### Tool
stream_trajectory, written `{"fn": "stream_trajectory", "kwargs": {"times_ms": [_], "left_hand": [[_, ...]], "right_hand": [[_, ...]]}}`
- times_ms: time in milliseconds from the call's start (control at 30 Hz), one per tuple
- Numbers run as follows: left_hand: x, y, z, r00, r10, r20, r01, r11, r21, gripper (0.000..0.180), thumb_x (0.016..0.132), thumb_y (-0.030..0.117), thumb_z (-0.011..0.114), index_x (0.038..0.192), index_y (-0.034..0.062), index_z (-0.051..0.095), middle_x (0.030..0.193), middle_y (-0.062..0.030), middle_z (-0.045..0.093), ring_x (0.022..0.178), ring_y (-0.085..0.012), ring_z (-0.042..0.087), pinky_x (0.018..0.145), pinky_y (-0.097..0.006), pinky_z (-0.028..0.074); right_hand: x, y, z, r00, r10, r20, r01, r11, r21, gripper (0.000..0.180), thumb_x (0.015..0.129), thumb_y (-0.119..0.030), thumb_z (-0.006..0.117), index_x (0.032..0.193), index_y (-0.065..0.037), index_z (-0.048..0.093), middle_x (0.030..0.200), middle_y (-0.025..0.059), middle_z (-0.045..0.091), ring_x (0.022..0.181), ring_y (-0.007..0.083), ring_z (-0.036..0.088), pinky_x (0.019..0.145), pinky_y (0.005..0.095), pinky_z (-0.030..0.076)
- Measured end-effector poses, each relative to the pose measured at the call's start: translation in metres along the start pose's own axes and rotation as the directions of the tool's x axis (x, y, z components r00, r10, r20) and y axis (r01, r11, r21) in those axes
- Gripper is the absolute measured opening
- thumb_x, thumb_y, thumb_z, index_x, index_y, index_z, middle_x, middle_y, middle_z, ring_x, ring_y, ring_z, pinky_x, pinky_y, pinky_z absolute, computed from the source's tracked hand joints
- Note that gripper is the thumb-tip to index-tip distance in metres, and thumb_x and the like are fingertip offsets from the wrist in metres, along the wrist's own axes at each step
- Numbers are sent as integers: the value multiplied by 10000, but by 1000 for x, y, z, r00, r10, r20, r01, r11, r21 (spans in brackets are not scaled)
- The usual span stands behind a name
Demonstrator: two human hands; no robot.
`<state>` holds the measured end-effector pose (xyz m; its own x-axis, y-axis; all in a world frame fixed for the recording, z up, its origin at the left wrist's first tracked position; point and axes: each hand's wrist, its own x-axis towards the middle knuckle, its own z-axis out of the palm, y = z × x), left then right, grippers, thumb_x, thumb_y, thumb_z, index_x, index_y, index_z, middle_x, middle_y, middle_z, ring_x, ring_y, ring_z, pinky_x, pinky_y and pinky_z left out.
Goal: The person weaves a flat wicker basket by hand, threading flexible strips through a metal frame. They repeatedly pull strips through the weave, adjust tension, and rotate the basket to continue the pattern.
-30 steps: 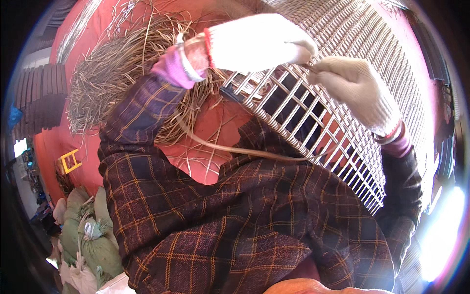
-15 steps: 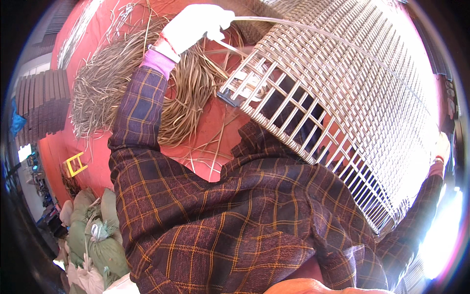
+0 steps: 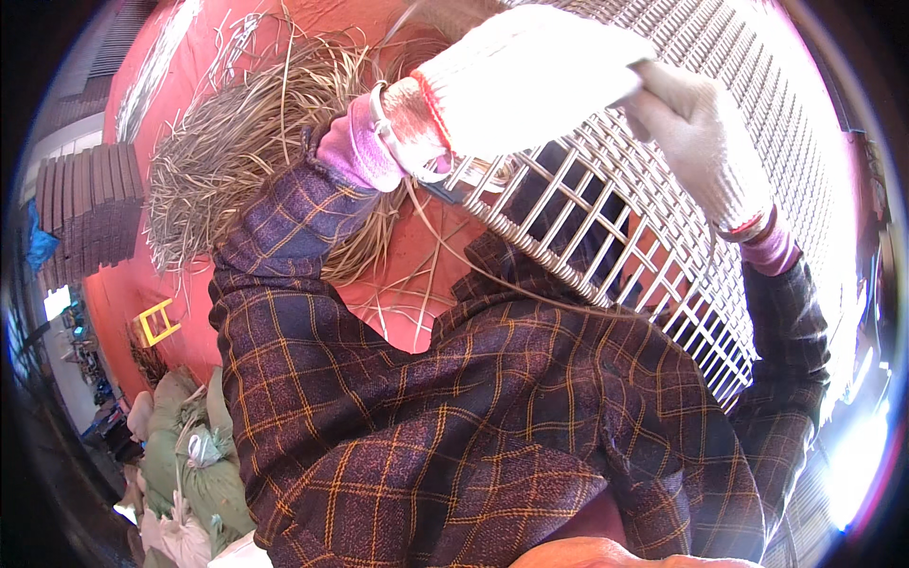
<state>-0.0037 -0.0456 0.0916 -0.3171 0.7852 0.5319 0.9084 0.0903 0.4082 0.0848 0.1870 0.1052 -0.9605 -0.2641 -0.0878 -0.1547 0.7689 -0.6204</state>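
Two gloved hands, the left hand and right hand, meet at upper centre; fingertips blur, so I cannot tell their grip. Beneath, one woven panel fills the upper right. One strand heap lies upper left; one yellow frame, middle left.

Setting: a weaving workshop. A partly woven wicker panel is showing bare rods along its near edge. Loose strips are lying heaped on a red sheet. Brown slats are standing stacked at left; tied sacks are bulging lower down. Clutter along the left rim is showing too small to identify.
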Motion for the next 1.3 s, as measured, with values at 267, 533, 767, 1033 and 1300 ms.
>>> {"fn": "stream_trajectory", "kwargs": {"times_ms": [267, 533, 767, 1033, 1300], "left_hand": [[-73, -95, -44, 998, -58, 21, 52, 973, 225, 183, 973, 181, 671, 895, 58, 780, 790, -103, 722, 761, -299, 722, 705, -411, 576], [-141, -189, -105, 870, -461, 174, 146, 578, 803, 212, 931, 238, 623, 851, 120, 780, 824, -104, 749, 787, -309, 741, 731, -440, 587], [-40, -56, -26, 979, -72, -188, 55, 994, -95, 238, 993, 1, 651, 1206, -45, 747, 1079, -167, 790, 997, -266, 768, 878, -341, 610], [-53, -59, -40, 981, -97, 170, 106, 993, -44, 131, 973, 125, 676, 1027, 50, 768, 922, -112, 741, 847, -304, 729, 753, -389, 579], [-59, -33, -19, 985, -162, -63, 165, 985, 55, 189, 981, 108, 655, 1107, 10, 757, 976, -135, 764, 905, -330, 751, 837, -420, 597]], "right_hand": [[-28, 190, -34, 936, -198, -292, 24, 861, -508, 284, 1113, -192, 576, 1316, -77, 738, 1173, 158, 792, 990, 290, 775, 915, 398, 605], [-76, 314, -98, 854, 295, -429, -419, 878, -230, 323, 1091, -179, 550, 1299, 3, 717, 1157, 215, 765, 985, 210, 729, 880, 340, 552], [-8, 77, -3, 989, 121, -80, -122, 992, -11, 334, 1068, -288, 588, 1176, -32, 774, 888, 69, 729, 793, 145, 656, 744, 314, 524], [-2, 26, 11, 997, -72, -28, 74, 994, 81, 323, 1074, -287, 579, 1167, -51, 779, 875, 68, 729, 752, 149, 656, 726, 309, 532], [-5, 28, 37, 991, -21, -132, 1, 989, -150, 272, 1071, -276, 616, 1169, -79, 777, 926, 113, 764, 757, 255, 709, 762, 381, 572]]}}
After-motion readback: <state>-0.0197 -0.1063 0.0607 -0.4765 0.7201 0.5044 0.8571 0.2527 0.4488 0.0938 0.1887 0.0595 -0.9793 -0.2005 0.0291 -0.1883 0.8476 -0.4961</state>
